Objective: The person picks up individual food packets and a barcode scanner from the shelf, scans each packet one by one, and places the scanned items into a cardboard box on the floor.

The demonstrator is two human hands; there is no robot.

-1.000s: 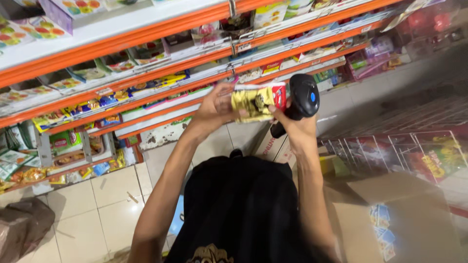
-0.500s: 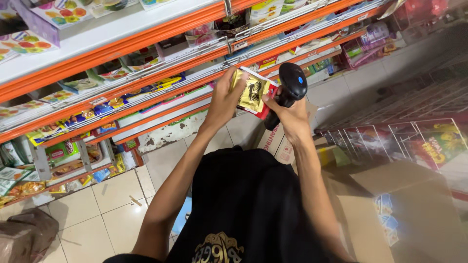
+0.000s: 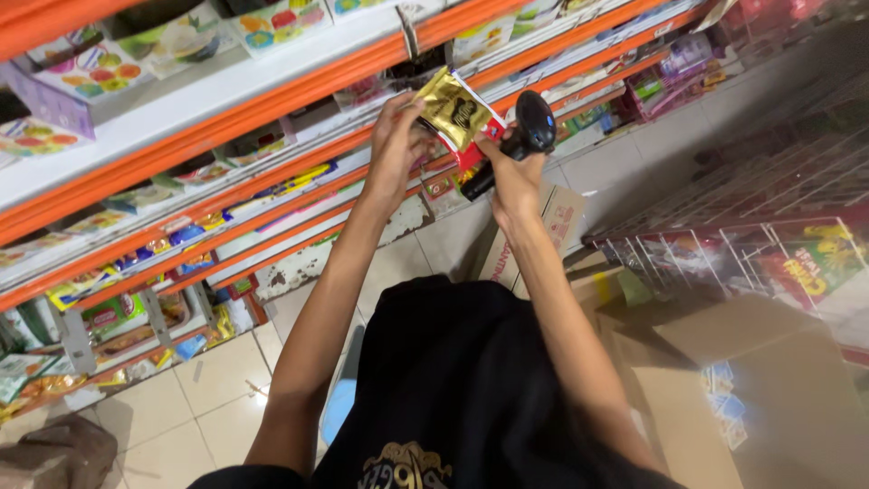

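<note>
Head view: left hand [image 3: 396,149] pinches a gold sachet [image 3: 455,110] by its edge, raised before the orange shelf [image 3: 272,100]. Right hand [image 3: 512,177] closed round a black scanner [image 3: 525,136] just beside it. Sachet looks light, soft, crinkly; best held at the edges.

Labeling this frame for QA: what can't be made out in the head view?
- Gold packet: its far side faces away, and the left hand covers one edge.
- Black scanner: the right hand wraps its grip, so the trigger is hidden.
- Shelf goods: too small and blurred to tell apart.
- Cardboard box: cut off by the right and bottom edges.
</note>
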